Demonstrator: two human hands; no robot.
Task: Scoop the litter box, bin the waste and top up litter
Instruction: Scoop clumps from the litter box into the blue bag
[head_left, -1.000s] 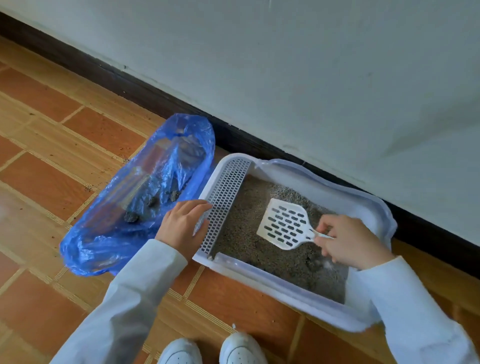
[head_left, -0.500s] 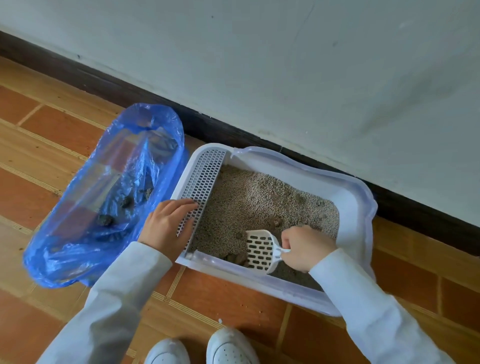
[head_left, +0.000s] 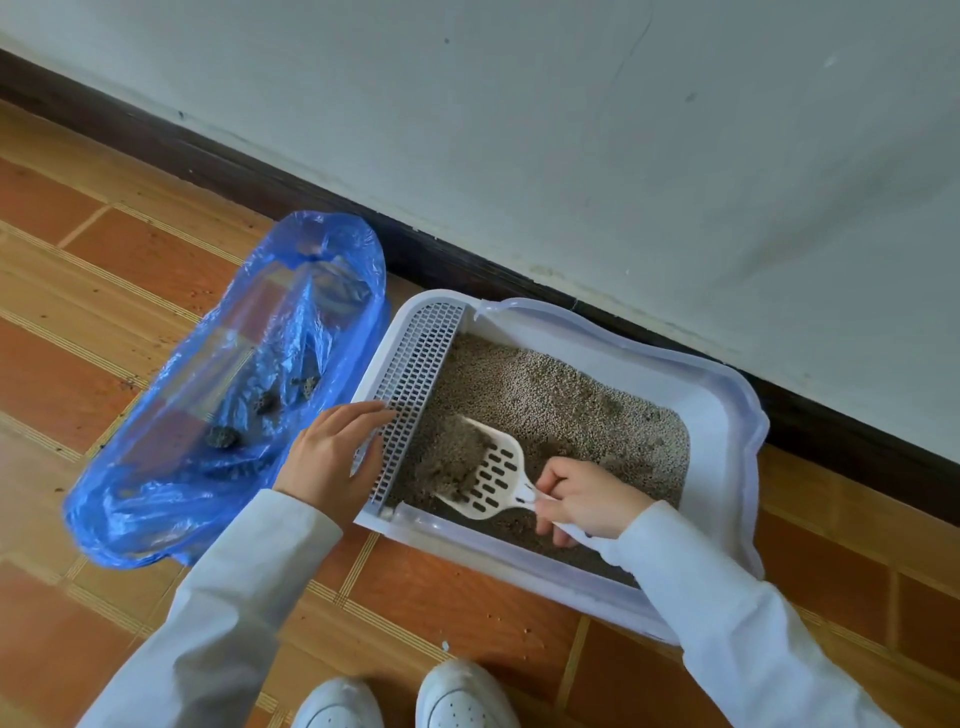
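White scoop (head_left: 488, 470) in right grip (head_left: 587, 501), left grip (head_left: 332, 452) flat on litter box (head_left: 727, 415) rim.

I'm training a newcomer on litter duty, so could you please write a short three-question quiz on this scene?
1. True or false: the scoop carries litter.
2. Which hand grips the scoop: A) left hand B) right hand?
3. What lies inside the blue bag?

Key: 1. True. 2. B; the left hand rests on the litter box at its grate. 3. Dark clumps.
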